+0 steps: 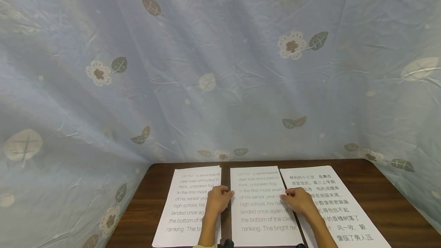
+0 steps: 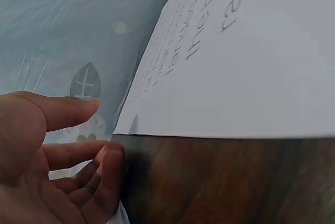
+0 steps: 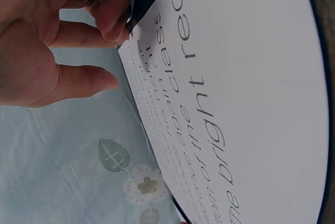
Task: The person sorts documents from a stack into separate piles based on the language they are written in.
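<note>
Three white paper stacks lie side by side; the left stack [image 1: 182, 204] and the middle stack [image 1: 260, 221] carry English print, the right stack [image 1: 348, 217] Chinese print. My left hand [image 1: 217, 199] is over the right part of the left stack, its fingertips close to the middle stack's left edge. In the left wrist view, thumb and forefinger stand apart with nothing between them. My right hand [image 1: 301, 203] reaches over the right stack, fingertips at the middle stack's right edge. The right wrist view shows its thumb [image 3: 89, 81] raised away from the forefinger, the fingers loosely bent beside the paper.
The papers rest on a dark brown wooden table [image 1: 138, 209], with narrow strips of wood between the stacks. A pale blue curtain [image 1: 241, 87] with leaf and flower prints hangs behind the table and along both sides.
</note>
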Available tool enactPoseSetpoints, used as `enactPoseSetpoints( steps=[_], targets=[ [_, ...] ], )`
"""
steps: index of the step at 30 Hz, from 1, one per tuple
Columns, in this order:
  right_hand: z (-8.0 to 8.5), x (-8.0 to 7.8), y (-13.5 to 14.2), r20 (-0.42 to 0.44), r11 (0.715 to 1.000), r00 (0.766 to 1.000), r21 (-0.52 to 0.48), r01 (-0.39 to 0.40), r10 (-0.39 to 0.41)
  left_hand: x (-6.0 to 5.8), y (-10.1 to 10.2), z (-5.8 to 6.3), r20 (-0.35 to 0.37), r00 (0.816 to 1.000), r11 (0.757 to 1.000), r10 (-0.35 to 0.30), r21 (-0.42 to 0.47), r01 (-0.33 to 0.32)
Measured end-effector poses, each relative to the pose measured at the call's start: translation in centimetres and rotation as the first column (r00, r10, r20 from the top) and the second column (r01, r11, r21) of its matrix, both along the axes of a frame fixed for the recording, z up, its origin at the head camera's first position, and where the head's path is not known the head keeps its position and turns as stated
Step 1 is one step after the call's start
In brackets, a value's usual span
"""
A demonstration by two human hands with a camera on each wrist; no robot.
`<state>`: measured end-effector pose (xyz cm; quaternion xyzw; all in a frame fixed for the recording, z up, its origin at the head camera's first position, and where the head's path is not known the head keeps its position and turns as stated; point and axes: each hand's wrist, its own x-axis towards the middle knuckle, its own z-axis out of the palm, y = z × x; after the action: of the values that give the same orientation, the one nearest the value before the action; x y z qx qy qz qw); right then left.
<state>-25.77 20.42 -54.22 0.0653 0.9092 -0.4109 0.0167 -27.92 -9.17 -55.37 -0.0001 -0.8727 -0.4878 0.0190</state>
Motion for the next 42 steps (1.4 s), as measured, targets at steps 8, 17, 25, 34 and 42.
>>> enactPoseSetpoints(
  steps=[8,17,25,34,42],
  targets=[
    [0.2,0.2,-0.2,-0.018,1.000,1.000,0.028,-0.009,0.009,0.2,0.5,0.1,0.013,0.999,0.997,0.031,-0.072,-0.030],
    [0.2,0.1,-0.2,-0.025,1.000,1.000,0.006,-0.008,0.008,0.1,0.6,0.5,0.009,0.999,0.995,0.034,-0.095,-0.033],
    [0.8,0.3,-0.2,-0.005,0.997,1.000,-0.075,-0.009,0.009,0.0,0.4,0.5,-0.034,0.999,1.000,0.020,-0.023,-0.021],
    [1.7,0.4,-0.8,-0.067,0.982,0.997,-0.184,-0.041,0.029,0.0,0.3,1.0,-0.079,0.996,0.999,0.044,0.031,-0.041],
    [1.7,0.5,-1.3,-0.066,0.965,0.998,-0.260,-0.021,0.004,-0.2,0.3,1.2,-0.116,0.990,0.996,0.080,0.053,-0.075]
  ],
)
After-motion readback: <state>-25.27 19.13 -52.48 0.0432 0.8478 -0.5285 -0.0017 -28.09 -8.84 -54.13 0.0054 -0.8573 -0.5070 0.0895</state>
